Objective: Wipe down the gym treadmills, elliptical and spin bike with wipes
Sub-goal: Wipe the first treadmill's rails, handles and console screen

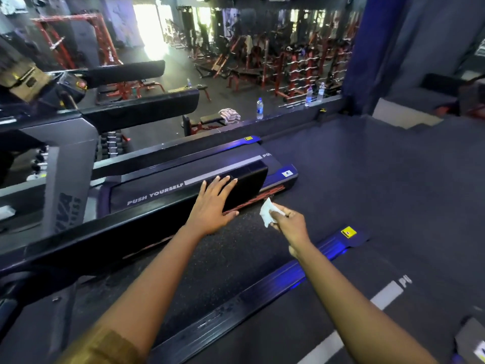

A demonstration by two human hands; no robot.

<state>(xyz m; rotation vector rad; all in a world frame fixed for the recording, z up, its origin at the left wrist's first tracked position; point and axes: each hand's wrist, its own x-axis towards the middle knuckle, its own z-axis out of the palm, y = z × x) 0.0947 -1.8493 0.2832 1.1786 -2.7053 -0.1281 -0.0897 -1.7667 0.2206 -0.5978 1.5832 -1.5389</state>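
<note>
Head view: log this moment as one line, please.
left hand: flat on treadmill handrail end | right hand: pinches wipe | wipe: beside handrail end, contact unclear

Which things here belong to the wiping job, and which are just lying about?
Job in hand:
- wipe, pinched in the right hand
- treadmill handrail, with the left hand flat on it

Lying about:
- bottles on the ledge
- towel on a bench
- weight racks beyond
</note>
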